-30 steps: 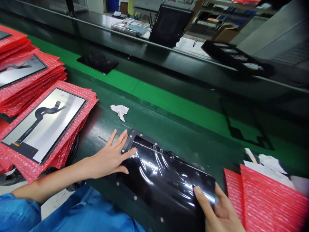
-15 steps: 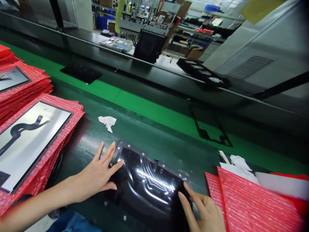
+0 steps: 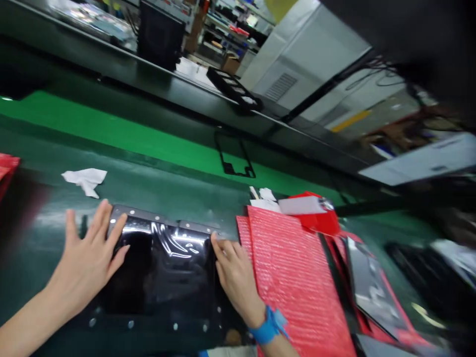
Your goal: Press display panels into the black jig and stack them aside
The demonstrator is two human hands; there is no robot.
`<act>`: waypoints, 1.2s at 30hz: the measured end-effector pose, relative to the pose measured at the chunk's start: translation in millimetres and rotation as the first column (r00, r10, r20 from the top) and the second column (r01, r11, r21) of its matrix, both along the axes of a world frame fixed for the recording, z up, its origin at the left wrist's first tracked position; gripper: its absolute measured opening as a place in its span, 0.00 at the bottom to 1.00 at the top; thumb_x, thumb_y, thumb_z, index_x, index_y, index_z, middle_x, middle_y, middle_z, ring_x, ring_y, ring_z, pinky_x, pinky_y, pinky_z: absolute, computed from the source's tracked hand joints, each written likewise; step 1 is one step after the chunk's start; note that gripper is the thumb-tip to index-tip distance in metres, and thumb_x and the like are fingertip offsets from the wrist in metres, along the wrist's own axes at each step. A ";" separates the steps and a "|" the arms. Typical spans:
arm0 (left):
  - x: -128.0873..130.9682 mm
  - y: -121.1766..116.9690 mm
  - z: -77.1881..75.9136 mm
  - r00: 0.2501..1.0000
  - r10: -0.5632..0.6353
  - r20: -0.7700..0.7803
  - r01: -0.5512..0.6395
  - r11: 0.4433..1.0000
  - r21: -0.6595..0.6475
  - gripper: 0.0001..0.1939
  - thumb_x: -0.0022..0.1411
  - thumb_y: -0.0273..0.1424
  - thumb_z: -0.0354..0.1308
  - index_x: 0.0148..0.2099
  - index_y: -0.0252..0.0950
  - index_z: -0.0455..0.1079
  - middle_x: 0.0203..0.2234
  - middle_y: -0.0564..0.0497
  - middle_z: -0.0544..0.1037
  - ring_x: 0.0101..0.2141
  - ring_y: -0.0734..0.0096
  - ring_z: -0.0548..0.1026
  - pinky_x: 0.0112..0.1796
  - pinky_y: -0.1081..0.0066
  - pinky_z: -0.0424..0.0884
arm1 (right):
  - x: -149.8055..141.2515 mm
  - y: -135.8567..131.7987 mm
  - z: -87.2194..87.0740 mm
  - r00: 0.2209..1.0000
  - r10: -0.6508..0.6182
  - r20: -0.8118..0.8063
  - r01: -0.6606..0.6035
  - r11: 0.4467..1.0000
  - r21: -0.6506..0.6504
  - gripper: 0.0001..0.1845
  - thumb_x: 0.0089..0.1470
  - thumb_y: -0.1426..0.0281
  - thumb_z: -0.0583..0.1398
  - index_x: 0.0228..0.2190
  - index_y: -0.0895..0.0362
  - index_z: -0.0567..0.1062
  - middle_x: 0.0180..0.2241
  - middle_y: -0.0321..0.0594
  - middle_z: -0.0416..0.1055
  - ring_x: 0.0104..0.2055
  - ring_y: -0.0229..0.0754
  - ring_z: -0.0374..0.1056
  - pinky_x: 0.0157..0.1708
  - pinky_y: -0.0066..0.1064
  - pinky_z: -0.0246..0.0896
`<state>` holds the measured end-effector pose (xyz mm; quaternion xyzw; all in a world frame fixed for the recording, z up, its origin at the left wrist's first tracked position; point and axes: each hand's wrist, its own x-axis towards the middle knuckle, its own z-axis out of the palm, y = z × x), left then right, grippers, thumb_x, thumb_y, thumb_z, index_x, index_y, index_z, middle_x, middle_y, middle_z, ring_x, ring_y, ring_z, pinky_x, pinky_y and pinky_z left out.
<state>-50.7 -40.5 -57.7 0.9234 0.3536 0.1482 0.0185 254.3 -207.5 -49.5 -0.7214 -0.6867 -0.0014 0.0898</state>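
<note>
A glossy black panel (image 3: pixel 178 277), with reflections across its rippled film-like surface, lies on the dark green bench. A dark border with round silvery dots surrounds it. My left hand (image 3: pixel 89 253) is open at the panel's upper left, fingers spread and fingertips resting on the border and surface. At the upper right corner, my right hand (image 3: pixel 236 275) touches the panel with the index fingertip. Its thumb sits apart, lower on the right edge, and the other fingers are bent. A blue band (image 3: pixel 267 327) circles my right wrist.
Red bubble-wrap sleeves (image 3: pixel 293 277) lie close to my right hand, with a grey-faced panel (image 3: pixel 372 287) beyond them. Crumpled white paper (image 3: pixel 87 179) rests above my left hand. A thin black frame (image 3: pixel 236 161) lies on the green strip (image 3: pixel 148 141) behind.
The view has swung right, so the left stack of panels is mostly out of frame and more of the right side shows. Both hands stay at the black panel's upper corners.
</note>
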 end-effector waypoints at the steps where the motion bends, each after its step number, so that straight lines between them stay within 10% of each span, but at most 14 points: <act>1: 0.0 0.6 -1.0 1.000 -0.003 0.018 0.003 1.000 -0.015 0.36 0.69 0.32 0.49 0.73 0.33 0.39 0.69 0.29 0.40 0.68 0.38 0.43 0.60 0.27 0.30 | -1.6 0.2 -0.3 1.000 -0.010 -0.005 0.009 1.000 -0.025 0.32 0.62 0.81 0.48 0.65 0.56 0.56 0.43 0.48 0.69 0.42 0.51 0.63 0.42 0.45 0.66; 18: -3.2 0.5 -6.0 0.999 0.012 0.044 -0.011 1.000 -0.011 0.34 0.70 0.39 0.45 0.73 0.38 0.41 0.71 0.40 0.42 0.69 0.39 0.40 0.63 0.34 0.37 | -17.0 -13.7 -0.5 0.968 -0.019 -0.251 0.024 1.000 0.018 0.26 0.67 0.78 0.44 0.60 0.54 0.66 0.37 0.44 0.65 0.41 0.48 0.60 0.41 0.42 0.62; 23: -26.1 0.2 -12.2 0.998 -0.026 0.058 0.034 0.991 -0.132 0.34 0.69 0.44 0.44 0.73 0.43 0.43 0.71 0.46 0.44 0.69 0.42 0.43 0.64 0.37 0.42 | -21.9 -41.3 10.4 0.765 -0.171 -0.620 0.151 0.985 -0.085 0.27 0.66 0.74 0.49 0.63 0.44 0.61 0.41 0.40 0.61 0.43 0.43 0.63 0.44 0.38 0.64; 27: -63.0 -1.5 -11.3 0.988 -0.139 0.068 0.155 0.924 -0.350 0.34 0.66 0.48 0.46 0.72 0.55 0.45 0.71 0.57 0.45 0.68 0.42 0.47 0.63 0.37 0.46 | -23.3 -62.8 13.4 0.591 -0.458 -0.664 0.193 0.879 -0.436 0.52 0.56 0.69 0.65 0.69 0.44 0.40 0.38 0.34 0.62 0.31 0.38 0.63 0.34 0.32 0.64; 32: -79.6 -1.0 -9.4 0.980 -0.195 0.047 0.196 0.877 -0.439 0.35 0.64 0.49 0.46 0.71 0.57 0.45 0.71 0.60 0.44 0.68 0.39 0.47 0.61 0.31 0.46 | -21.7 -56.0 21.7 0.677 -0.481 -0.557 0.112 0.815 -0.568 0.66 0.48 0.70 0.71 0.69 0.43 0.31 0.33 0.30 0.65 0.31 0.41 0.65 0.37 0.34 0.65; 36: -69.3 -8.2 -6.2 0.992 -0.109 0.056 0.123 0.897 -0.425 0.33 0.65 0.46 0.45 0.71 0.57 0.48 0.71 0.62 0.42 0.68 0.38 0.48 0.62 0.33 0.49 | -32.3 -53.0 21.9 0.717 -0.440 -0.540 0.150 0.854 -0.498 0.58 0.52 0.68 0.69 0.69 0.43 0.38 0.34 0.33 0.68 0.32 0.42 0.67 0.38 0.34 0.67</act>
